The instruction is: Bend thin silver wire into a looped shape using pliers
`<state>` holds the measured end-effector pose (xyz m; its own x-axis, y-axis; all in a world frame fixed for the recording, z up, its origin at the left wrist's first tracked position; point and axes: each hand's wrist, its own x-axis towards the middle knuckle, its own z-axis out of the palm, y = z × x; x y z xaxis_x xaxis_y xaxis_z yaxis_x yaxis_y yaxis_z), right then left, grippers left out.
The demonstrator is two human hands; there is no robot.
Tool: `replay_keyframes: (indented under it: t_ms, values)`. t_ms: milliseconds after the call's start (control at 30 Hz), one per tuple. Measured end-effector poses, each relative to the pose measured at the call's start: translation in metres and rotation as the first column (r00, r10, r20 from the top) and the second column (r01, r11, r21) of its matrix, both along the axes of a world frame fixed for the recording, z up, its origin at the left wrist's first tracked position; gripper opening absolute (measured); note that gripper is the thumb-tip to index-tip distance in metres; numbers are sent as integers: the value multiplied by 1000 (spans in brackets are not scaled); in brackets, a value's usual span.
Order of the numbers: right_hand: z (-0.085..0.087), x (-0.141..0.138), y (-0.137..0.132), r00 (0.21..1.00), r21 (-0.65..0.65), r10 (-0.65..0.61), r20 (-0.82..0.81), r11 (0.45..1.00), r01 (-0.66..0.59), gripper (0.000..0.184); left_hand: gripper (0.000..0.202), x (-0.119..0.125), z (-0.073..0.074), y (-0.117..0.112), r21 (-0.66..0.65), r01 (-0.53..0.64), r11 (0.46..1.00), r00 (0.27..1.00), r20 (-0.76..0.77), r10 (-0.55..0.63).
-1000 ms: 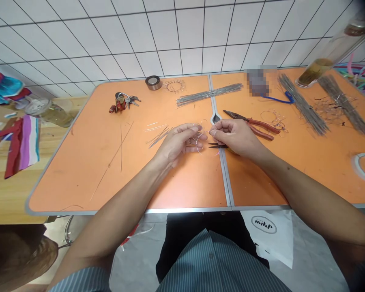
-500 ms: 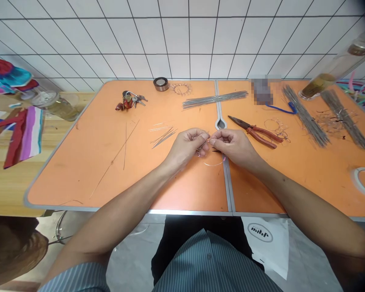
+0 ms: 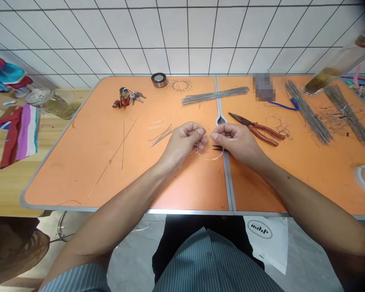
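My left hand (image 3: 190,140) is closed in a pinch on a thin wire loop (image 3: 198,147), part of which hangs below the fingertips. Just to the right, my right hand (image 3: 231,140) has thumb and forefinger pressed together. A curved piece of thin wire (image 3: 214,158) runs up under this hand and appears held in it; the fingers hide its upper end. Dark pointed tool tips (image 3: 217,148) stick out beneath the right hand, the rest of that tool being covered. A small gap separates the two hands above the orange table (image 3: 185,190).
Long-nose pliers (image 3: 255,129) with red handles lie right of my hands. Wire bundles (image 3: 215,96) lie behind and to the right. Cut wires (image 3: 163,136), keys (image 3: 136,96), a tape roll (image 3: 159,80) and a wire ring (image 3: 180,85) are also on the table. A glass bottle (image 3: 322,80) stands far right.
My hands have drawn apart, leaving a gap between fingertips that were nearly touching. The curved wire under the right hand has shifted up and shows more of its arc.
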<state>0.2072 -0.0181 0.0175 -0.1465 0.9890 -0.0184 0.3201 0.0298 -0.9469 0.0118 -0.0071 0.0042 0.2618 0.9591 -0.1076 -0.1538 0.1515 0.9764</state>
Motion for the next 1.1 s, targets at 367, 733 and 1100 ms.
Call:
replay_keyframes:
  t_ms: [367,733,1100]
  values:
    - [-4,6,0,990,135,-35,134,991,17,14,17,4,-5,1,-128,70,989,994,89,-59]
    - [-1,8,2,981,157,-48,190,987,18,22,16,6,-2,1,-246,69,967,990,135,-36]
    - [32,-51,90,876,356,6,482,912,-203,14,19,-6,3,1,-272,131,953,989,108,-105]
